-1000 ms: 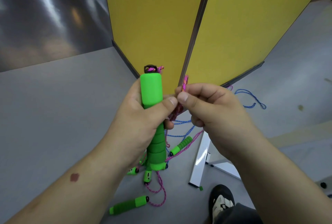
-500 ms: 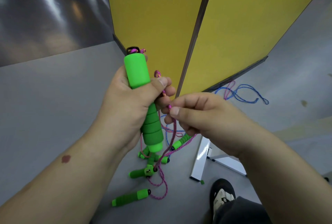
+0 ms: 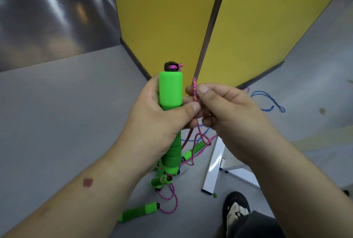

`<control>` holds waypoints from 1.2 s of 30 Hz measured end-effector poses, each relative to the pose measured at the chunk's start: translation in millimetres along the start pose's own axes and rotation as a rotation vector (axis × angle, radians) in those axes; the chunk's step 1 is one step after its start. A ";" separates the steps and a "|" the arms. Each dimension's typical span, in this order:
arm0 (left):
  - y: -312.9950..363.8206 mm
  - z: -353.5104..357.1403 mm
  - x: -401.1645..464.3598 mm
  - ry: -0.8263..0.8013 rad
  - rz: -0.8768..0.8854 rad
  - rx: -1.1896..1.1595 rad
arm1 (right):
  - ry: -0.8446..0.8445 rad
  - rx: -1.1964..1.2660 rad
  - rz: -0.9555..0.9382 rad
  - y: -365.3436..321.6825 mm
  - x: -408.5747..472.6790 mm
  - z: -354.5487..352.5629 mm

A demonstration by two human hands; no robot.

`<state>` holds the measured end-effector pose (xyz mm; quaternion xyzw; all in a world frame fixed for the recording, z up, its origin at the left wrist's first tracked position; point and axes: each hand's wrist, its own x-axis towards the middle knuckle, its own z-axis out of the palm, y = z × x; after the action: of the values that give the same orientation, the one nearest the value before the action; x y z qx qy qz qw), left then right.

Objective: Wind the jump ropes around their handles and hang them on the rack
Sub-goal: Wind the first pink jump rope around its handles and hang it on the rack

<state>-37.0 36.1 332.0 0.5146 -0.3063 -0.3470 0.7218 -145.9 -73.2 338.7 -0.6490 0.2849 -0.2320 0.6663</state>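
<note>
The left hand [image 3: 158, 121] is wrapped around a green foam handle [image 3: 170, 92], holding it upright in front of the yellow panels [image 3: 248, 27], thumb across its front. Just beside it the right hand [image 3: 229, 111] pinches the pink rope [image 3: 194, 89] between thumb and forefinger, the rope hanging in loops below. More green handles [image 3: 139, 212] and a blue rope [image 3: 267, 102] lie on the grey floor [image 3: 57, 113]
</note>
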 end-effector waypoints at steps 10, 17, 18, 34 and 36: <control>8.3 -13.5 6.2 0.159 0.010 0.009 | -0.137 -0.096 0.015 -1.2 -6.2 -3.1; -4.9 0.0 -3.0 0.015 -0.037 0.128 | 0.042 0.051 -0.026 -3.7 -2.5 0.6; -5.8 1.3 -2.8 0.013 -0.036 0.126 | 0.035 0.057 -0.019 -2.9 -2.5 1.2; 1.8 -8.5 0.8 0.098 -0.063 0.040 | -0.080 -0.090 -0.070 -3.0 -4.2 -0.9; -2.1 -1.3 -3.4 0.027 -0.065 0.107 | -0.014 0.009 -0.082 -6.6 -4.0 0.7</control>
<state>-38.4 39.1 329.3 0.5666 -0.2979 -0.3463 0.6858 -147.9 -70.3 345.7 -0.6586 0.2523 -0.2562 0.6611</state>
